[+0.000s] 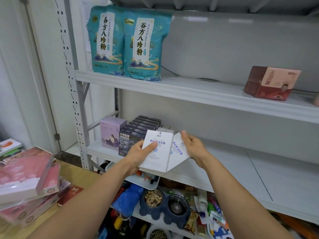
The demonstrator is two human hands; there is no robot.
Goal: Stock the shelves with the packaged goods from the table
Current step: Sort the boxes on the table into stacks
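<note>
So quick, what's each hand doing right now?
Left hand: grips upright white cardboard box with blue lettering.
Right hand: grips second, tilted white cardboard box.

Stockroom, metal shelving (189,94), packaged goods (138,135)

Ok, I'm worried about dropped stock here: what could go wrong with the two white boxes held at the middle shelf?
1. The right hand grips its tilted white box by one edge; it might slip and fall toward the pet bowls below.
2. The left hand holds its upright white box close to the row of dark boxes; pushing it in carelessly could knock them askew.
</note>
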